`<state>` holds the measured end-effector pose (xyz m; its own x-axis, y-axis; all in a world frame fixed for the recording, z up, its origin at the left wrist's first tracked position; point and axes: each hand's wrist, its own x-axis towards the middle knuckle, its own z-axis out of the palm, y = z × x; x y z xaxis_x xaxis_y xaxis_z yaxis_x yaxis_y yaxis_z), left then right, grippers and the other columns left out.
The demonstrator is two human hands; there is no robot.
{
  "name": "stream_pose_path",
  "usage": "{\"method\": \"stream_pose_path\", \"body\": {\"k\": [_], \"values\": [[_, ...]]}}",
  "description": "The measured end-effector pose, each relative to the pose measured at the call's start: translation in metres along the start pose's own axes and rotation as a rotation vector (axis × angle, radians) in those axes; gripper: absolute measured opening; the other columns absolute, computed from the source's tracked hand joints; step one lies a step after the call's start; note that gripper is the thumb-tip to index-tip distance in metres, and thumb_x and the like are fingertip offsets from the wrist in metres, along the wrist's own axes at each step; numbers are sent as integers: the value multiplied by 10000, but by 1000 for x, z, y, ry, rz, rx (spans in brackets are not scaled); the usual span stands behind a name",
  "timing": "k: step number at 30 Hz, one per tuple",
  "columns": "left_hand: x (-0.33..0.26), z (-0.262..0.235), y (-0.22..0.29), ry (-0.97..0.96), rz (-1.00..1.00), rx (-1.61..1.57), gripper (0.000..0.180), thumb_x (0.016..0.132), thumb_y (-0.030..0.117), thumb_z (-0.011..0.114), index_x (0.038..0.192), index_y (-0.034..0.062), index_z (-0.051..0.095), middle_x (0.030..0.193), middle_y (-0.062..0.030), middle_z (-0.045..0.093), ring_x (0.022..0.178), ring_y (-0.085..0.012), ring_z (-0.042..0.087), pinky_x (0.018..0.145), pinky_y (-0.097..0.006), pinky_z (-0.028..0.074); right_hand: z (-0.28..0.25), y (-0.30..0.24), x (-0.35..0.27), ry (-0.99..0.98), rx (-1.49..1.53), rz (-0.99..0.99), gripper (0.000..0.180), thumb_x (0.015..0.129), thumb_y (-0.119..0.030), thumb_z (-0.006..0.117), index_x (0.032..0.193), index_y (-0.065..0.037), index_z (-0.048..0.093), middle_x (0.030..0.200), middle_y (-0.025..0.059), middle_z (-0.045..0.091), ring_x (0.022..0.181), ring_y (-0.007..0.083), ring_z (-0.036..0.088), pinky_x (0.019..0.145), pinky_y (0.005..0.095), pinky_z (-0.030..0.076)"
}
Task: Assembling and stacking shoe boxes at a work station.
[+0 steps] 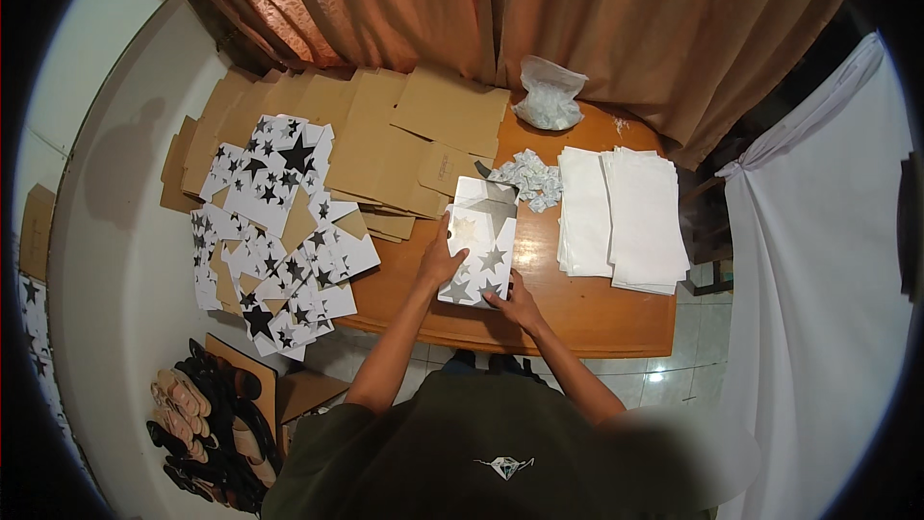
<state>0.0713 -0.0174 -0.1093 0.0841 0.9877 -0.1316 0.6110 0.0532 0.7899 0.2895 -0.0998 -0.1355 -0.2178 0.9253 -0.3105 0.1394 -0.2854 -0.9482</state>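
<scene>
Underside of the star-patterned box (478, 243) is hidden against the wooden table (587, 313). Left hand (440, 265) covers part of its left edge; right hand (515, 303) covers its near right corner. Contents of the clear plastic bag (549, 93) at the far side are too small to tell. Lower cardboard sheets (385, 149) lie concealed beneath upper ones. Shoes (207, 429) at near left are dim, their count indistinct.

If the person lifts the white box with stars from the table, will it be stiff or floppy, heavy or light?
The star-printed box looks folded from thin cardboard, so it is probably light and fairly stiff. Its top end seems open, so its walls may flex under a squeeze. Both hands, left and right, rest on it.
</scene>
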Motion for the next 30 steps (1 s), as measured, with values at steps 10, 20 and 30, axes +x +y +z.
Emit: {"method": "stream_pose_path", "body": {"k": [10,20,30], "values": [[-84,47,40,42,-36,-249,1147,897,198,726,1564,31,-192,1425,-351,488,1237,-457,578,1037,-462,465,-115,-19,23,-37,-106,-37,624,822,-168,833,1374,-53,565,1200,92,671,1137,237,608,968,380,507],[-80,19,38,-493,-358,-369,1005,967,293,673,1604,36,-60,818,-142,717,709,-194,670,649,-325,562,-157,-16,74,-51,-253,-94,485,897,-119,705,1357,-7,597,1274,151,642,1120,240,606,992,364,478],[-8,-54,1,-211,308,394,837,737,147,868,1478,217,486,1655,-147,219,1446,-354,367,1119,-410,426,-77,-56,-23,231,-768,-137,958,706,-497,871,1439,-43,452,1511,325,265,1338,540,428,1065,526,468]]}}
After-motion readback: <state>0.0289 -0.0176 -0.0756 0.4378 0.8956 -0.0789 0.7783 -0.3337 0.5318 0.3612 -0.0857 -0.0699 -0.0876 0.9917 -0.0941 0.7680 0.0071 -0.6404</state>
